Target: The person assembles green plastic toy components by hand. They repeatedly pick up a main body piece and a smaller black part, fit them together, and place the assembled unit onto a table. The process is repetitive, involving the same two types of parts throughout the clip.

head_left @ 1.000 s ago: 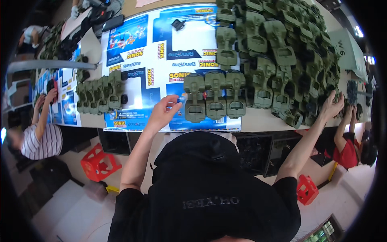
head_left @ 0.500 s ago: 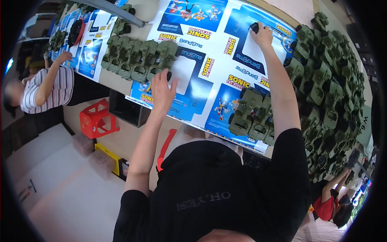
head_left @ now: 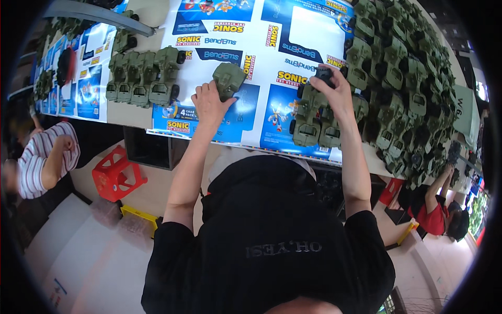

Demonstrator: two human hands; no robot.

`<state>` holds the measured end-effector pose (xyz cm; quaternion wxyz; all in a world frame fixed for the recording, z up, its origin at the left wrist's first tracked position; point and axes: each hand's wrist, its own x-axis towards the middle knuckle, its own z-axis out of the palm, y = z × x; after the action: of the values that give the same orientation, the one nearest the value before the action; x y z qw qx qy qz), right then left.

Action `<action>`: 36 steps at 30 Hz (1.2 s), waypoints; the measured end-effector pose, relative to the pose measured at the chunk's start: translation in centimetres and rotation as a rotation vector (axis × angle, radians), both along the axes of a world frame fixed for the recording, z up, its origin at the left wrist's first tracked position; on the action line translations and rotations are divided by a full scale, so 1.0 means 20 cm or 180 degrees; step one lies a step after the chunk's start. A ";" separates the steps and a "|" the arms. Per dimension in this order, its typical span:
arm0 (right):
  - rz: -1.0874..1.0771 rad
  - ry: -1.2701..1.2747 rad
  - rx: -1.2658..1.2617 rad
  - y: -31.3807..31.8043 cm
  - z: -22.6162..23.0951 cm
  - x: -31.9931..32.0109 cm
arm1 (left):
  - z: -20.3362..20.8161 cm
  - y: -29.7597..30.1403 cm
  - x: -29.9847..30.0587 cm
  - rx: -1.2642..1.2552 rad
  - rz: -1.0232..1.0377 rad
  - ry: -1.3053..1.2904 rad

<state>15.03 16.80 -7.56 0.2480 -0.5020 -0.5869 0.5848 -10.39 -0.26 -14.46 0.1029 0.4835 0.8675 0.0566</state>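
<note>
My left hand (head_left: 210, 106) grips an olive-green toy vehicle (head_left: 228, 79) by its near end, over the blue and white printed sheet (head_left: 248, 112). Thumb and fingers close on either side of it. Between the thumb and fingers of my right hand (head_left: 336, 93) is a small black part (head_left: 324, 75), whose exact kind I cannot make out. This hand is just above a short group of green toy vehicles (head_left: 307, 118) at the sheet's near right. Left of my left hand, a row of similar vehicles (head_left: 140, 78) stands side by side.
A dense mass of green toy vehicles (head_left: 395, 68) covers the table's right side. A metal bar (head_left: 99, 15) crosses the upper left. A red stool (head_left: 117, 174) stands on the floor. One person in stripes (head_left: 49, 157) is at left, another in red (head_left: 436, 214) at right.
My left hand has taken a toy vehicle from the right end of the row and moved it rightward. My right hand has come nearer with the black part. The whole view has shifted.
</note>
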 end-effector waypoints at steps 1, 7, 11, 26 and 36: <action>-0.0029 0.0249 -0.0357 -0.09 0.02 0.03 | -0.01 -0.01 0.01 -0.0031 0.0059 -0.0112; -0.0538 0.0667 -0.0807 -0.43 0.02 0.10 | 0.04 0.11 0.03 -0.0501 0.0305 -0.1017; -0.0244 0.0945 -0.1228 -0.44 0.08 0.13 | -0.09 0.10 -0.03 -0.0391 0.0095 -0.0941; -0.0246 0.1080 -0.0493 -0.49 0.28 0.31 | 0.64 -0.02 0.30 -0.1133 -0.1841 -0.3412; 0.0308 0.1109 0.1682 -0.52 0.26 0.36 | 0.67 0.02 0.49 -0.1197 -0.1999 -0.4147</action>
<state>22.29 6.47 -2.35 0.4385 -0.2841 -0.6904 0.5004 -0.68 0.24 -1.08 0.6883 0.5513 0.4470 0.1502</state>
